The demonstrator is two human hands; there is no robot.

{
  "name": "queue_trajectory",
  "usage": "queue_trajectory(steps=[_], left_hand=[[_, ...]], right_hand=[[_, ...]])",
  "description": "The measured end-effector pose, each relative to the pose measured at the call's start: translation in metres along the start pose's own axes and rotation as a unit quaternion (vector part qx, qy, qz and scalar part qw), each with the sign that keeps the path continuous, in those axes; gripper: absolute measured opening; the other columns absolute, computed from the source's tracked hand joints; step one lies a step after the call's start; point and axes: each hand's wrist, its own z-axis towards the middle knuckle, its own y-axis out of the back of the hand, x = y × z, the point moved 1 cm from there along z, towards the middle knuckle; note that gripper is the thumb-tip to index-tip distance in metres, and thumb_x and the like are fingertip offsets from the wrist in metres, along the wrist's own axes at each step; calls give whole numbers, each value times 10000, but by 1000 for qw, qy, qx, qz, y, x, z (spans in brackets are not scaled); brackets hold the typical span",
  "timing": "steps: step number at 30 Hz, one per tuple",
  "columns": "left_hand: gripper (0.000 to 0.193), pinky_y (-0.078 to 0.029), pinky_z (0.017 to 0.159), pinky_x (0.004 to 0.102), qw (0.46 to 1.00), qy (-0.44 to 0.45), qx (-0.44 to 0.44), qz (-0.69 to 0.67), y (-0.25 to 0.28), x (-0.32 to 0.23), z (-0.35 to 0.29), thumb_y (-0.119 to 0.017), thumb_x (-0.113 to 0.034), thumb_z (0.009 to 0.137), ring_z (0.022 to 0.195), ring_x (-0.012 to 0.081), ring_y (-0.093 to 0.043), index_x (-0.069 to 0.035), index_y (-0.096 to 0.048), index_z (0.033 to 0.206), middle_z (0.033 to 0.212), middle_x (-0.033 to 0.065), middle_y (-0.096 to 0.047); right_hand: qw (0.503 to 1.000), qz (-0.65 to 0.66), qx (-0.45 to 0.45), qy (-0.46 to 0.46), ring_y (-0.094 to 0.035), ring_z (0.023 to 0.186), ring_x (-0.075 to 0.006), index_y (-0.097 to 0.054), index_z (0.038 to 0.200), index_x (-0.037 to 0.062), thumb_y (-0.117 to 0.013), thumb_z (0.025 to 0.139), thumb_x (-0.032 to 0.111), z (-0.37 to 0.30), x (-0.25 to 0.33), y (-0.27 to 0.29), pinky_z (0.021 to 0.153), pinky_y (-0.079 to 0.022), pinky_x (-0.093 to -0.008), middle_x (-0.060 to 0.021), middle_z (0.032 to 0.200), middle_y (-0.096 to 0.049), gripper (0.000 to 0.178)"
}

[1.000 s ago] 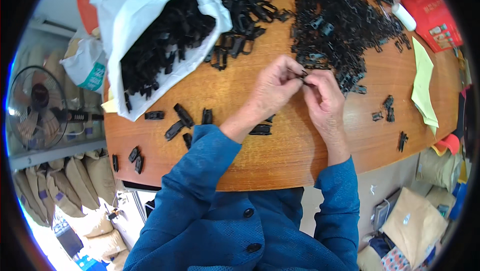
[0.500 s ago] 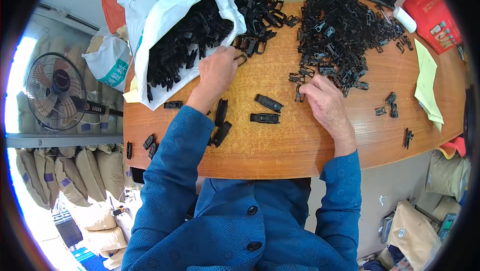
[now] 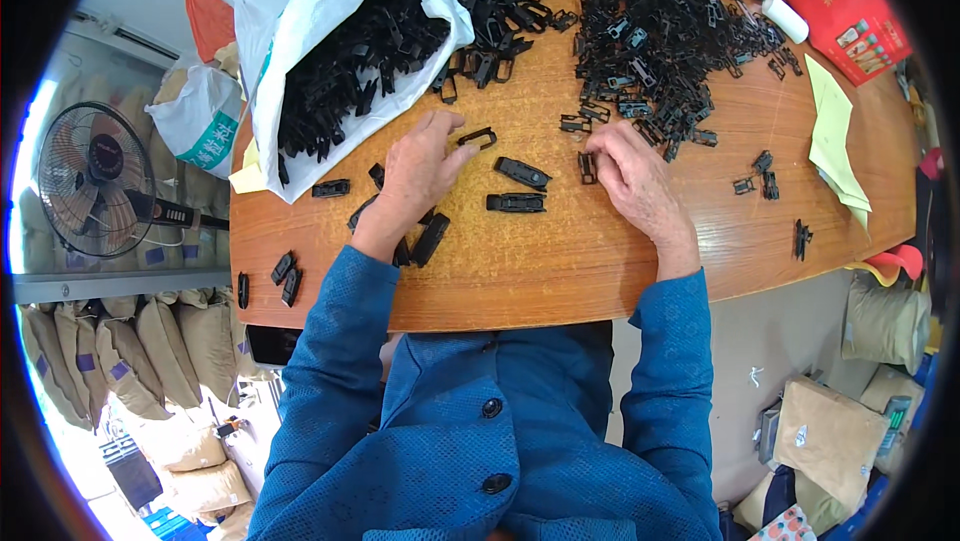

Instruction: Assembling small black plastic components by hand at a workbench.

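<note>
My left hand [image 3: 418, 169] is over the table beside the white sack, thumb and forefinger apart. Just off its fingertips a black plastic frame-shaped piece [image 3: 478, 138] lies on the wood. My right hand [image 3: 637, 179] has its thumb and fingers closed at the end of a small black plastic clip frame [image 3: 587, 168], near the edge of a big heap of such frames [image 3: 655, 51]. Between my hands lie two longer black plastic pieces [image 3: 520, 174], side by side. More black pieces [image 3: 430, 239] sit under and beside my left wrist, partly hidden.
A white woven sack [image 3: 262, 111] spills black pieces at the left back of the wooden table [image 3: 560, 286]. Yellow paper [image 3: 832, 131], a white roll [image 3: 785, 18] and a red bag [image 3: 845, 11] are at the right. A fan [image 3: 100, 176] stands left of the table.
My left hand has drawn back from the pile by the sack, and the frame-shaped piece has come nearer to me. My right hand stays at its clip frame. The whole view has shifted slightly.
</note>
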Motion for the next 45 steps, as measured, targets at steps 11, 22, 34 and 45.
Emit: queue_trajectory(steps=[11, 22, 34, 45], left_hand=[[273, -477, 657, 381, 997, 2, 30, -68, -1, -6, -12, -646, -110, 797, 751, 289, -608, -21, -517, 1020, 829, 140, -591], [255, -511, 764, 250, 923, 23, 64, -380, 6, -33, -57, -658, 2, 804, 835, 113, -613, 5, -529, 1024, 900, 55, -607], [227, -512, 828, 246, 851, 44, 86, -516, 3, -25, -57, -620, 39, 839, 936, 128, -615, 14, -522, 1042, 991, 69, -614], [172, -518, 695, 237, 784, 137, 107, -597, -2, -21, -37, -660, -65, 845, 807, 112, -620, -5, -567, 977, 891, 65, -635]], right_hand=[[988, -123, -88, 15, -563, 840, -273, -602, 884, 1, -650, 781, 5, -15, 15, -26, 714, -461, -341, -111, 889, -558, 113], [988, 71, -89, 109, -554, 860, -221, -662, 898, 33, -661, 756, -60, -3, 82, -40, 747, -452, -300, -75, 940, -601, 170], [986, 87, -71, 123, -547, 850, -236, -655, 898, 41, -671, 738, -61, 0, 84, -49, 735, -446, -310, -75, 936, -600, 190], [982, 33, -81, 169, -601, 758, -277, -633, 962, 13, -689, 693, -65, 16, 73, -53, 659, -483, -336, -113, 869, -637, 286]])
